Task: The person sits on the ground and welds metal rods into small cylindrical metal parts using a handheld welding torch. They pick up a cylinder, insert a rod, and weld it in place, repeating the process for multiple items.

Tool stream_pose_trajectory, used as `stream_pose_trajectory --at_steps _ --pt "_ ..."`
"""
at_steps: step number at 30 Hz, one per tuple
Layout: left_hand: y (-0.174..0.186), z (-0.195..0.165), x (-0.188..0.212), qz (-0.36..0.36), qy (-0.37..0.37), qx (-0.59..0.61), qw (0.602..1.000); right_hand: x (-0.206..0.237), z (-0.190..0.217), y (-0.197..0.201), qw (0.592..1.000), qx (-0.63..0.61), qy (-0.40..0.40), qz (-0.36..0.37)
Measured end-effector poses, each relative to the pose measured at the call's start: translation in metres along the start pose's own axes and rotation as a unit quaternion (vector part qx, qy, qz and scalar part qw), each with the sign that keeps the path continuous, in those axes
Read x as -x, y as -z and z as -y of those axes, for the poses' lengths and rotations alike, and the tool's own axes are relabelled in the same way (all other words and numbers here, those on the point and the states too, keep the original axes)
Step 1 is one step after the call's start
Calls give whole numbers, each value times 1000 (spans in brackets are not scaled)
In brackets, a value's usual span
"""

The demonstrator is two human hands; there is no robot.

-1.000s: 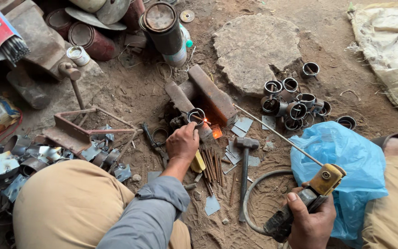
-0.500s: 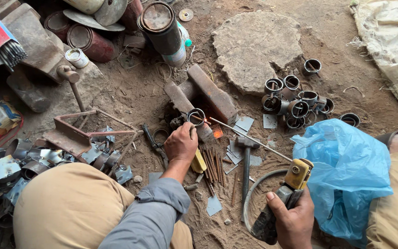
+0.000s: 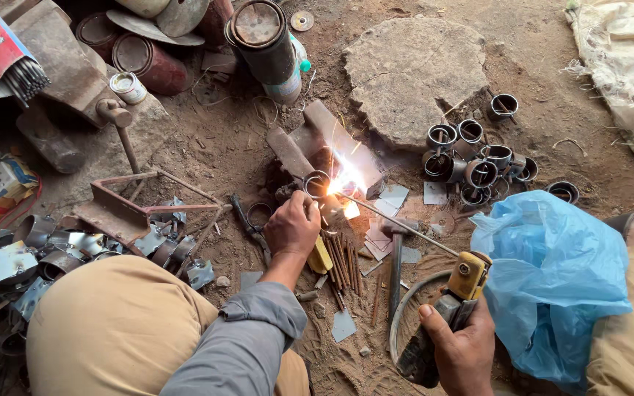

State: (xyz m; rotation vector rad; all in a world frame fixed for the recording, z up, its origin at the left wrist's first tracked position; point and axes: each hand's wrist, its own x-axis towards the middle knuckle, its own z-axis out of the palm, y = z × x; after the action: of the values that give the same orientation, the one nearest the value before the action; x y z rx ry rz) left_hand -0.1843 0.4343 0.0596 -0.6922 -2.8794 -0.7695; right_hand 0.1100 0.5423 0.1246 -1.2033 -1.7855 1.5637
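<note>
1. Your right hand [image 3: 462, 350] is wrapped tight around the yellow-headed electrode holder [image 3: 455, 293], low and to the right.
2. The welding rod [image 3: 398, 220] runs from that holder up and left to a bright arc with sparks [image 3: 345, 183].
3. Your left hand [image 3: 292, 226] is curled shut just below the arc, fingers pinching the small metal ring [image 3: 317, 183] on the dirt floor; what else it grips you cannot tell.
4. Just right of your left hand lie spent rod stubs [image 3: 343, 264] and a hammer [image 3: 396, 257].
5. Farther right, beyond the arc, sits a cluster of finished rings [image 3: 478, 165]; a blue plastic bag [image 3: 552, 271] lies beside your right hand.
</note>
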Motion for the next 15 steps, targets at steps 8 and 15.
stream_pose_trajectory --at_steps 8,15 --pt "-2 5 1 15 10 2 1000 1 1 0 999 -20 17 20" --pt "-3 4 4 -6 4 12 1000 -7 3 13 992 -83 71 -66"
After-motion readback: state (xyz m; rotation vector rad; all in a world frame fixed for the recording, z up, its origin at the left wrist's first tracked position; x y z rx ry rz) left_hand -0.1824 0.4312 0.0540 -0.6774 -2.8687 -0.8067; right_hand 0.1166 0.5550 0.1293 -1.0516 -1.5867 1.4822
